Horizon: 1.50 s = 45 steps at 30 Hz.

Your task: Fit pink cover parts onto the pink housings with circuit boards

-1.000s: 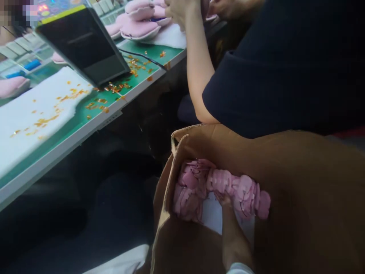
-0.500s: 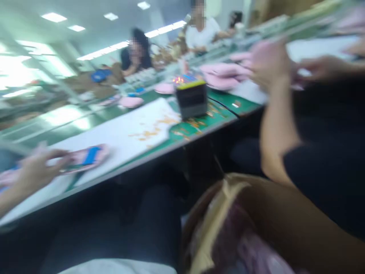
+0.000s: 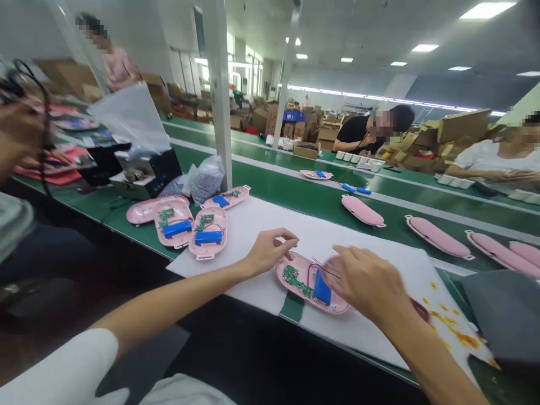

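A pink oval shell half (image 3: 333, 308) lies on the white sheet, with a green circuit board (image 3: 296, 280) and a blue battery (image 3: 322, 288) inside. Thin dark wires (image 3: 317, 265) run from it towards my right hand. My left hand (image 3: 270, 251) is at the shell's far left rim, thumb and fingers pinched together; whatever is between the tips is too small to make out. My right hand (image 3: 371, 281), slightly blurred, is over the shell's right end. Its fingers are around a second pink shell half (image 3: 332, 270), mostly hidden beneath the hand.
Several open pink shells (image 3: 210, 247) with boards and batteries lie at left, by clear bags (image 3: 207, 179) and a black box (image 3: 145, 174). Closed pink shells (image 3: 439, 236) rest on the green surface at right. Orange bits (image 3: 453, 323) litter the white sheet (image 3: 257, 216). Other people sit across.
My view has swung left and steadied. Earlier one hand was at an open pink shell at the left edge; now both my hands are at a shell in the middle.
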Each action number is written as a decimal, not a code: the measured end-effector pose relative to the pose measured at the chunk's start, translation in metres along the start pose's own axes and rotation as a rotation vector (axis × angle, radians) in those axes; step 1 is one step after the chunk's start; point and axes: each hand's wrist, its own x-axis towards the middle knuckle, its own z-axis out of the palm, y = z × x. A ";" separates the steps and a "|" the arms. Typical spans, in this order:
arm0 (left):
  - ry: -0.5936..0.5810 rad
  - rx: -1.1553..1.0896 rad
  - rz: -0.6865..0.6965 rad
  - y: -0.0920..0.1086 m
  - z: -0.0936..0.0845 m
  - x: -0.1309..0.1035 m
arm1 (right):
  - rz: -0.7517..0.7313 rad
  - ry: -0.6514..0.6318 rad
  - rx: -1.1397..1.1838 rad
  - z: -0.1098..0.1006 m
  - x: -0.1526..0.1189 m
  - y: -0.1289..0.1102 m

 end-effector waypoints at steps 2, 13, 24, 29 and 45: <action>-0.001 -0.023 0.147 -0.002 -0.009 -0.005 | -0.039 -0.109 -0.071 -0.003 0.024 -0.016; -0.069 0.557 0.476 -0.007 -0.021 -0.005 | 0.002 -0.086 0.129 0.003 0.053 -0.048; 0.096 0.041 0.324 -0.018 -0.006 -0.004 | -0.030 -0.152 0.166 0.006 0.054 -0.046; 0.039 -0.294 -0.021 -0.015 -0.009 -0.005 | 0.047 -0.185 0.283 0.009 0.054 -0.044; -0.187 0.073 -0.037 0.001 -0.020 0.003 | 0.173 0.093 0.351 0.005 0.025 -0.042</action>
